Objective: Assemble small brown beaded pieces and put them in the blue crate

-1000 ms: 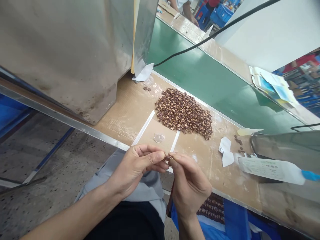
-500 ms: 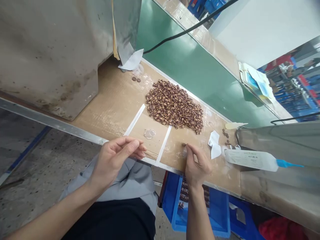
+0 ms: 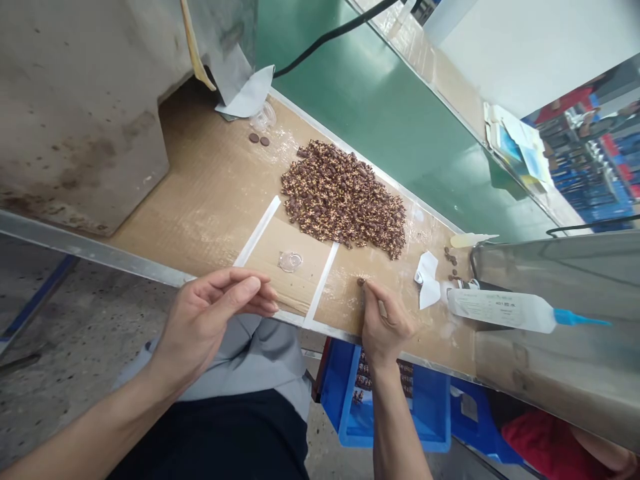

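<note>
Between thumb and forefinger, my right hand (image 3: 385,323) pinches a small dark brown piece (image 3: 361,282) with lighter specks, just above the brown work surface. My left hand (image 3: 220,303) hovers over the table's front edge, its thumb laid against loosely curled fingers. Whether anything small is inside it is hidden. Between the hands and farther in, a small clear plastic piece (image 3: 290,261) lies on a cardboard patch (image 3: 273,287) bordered by white strips. Beyond that spreads a large heap of small brown parts (image 3: 345,197) with yellowish bits.
A glue bottle (image 3: 500,310) with a blue nozzle lies at right, near a crumpled white paper (image 3: 427,280) and several brown bits (image 3: 451,257). Two brown discs (image 3: 259,139) sit at back left. A metal housing (image 3: 75,120) bounds the left. Below stands a blue bin (image 3: 430,427).
The view has shifted slightly, so the table and heap sit a little differently. Both hands keep nearly the same pose, and the small brown piece stays in my right fingertips.
</note>
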The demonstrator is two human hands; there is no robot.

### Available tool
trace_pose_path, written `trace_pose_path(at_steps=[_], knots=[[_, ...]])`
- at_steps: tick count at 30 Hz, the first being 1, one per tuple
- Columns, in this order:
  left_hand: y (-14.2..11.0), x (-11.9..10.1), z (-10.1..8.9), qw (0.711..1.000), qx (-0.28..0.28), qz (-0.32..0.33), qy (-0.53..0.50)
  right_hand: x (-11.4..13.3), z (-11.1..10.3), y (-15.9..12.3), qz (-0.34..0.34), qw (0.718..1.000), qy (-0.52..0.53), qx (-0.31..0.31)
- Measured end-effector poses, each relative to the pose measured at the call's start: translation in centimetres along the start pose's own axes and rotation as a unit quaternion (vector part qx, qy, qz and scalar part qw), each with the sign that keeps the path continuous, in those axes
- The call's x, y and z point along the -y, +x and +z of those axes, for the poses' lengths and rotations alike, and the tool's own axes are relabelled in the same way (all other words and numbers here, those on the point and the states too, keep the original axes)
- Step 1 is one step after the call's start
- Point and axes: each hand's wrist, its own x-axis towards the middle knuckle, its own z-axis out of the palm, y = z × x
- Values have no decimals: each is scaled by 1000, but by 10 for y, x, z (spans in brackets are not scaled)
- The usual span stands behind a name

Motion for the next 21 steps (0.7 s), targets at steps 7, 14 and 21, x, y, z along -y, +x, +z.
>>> trace_pose_path(at_steps=[7,14,21], knots=[[0,-3,2,1000,1,14,13,-4,3,-2,17,1000,18,-4],[-8,8,5,990,90,36,100,35,-10,-8,142,978,145,-54],[-23,2,53,925,271,97,250,98,-42,-20,256,872,417,-26]])
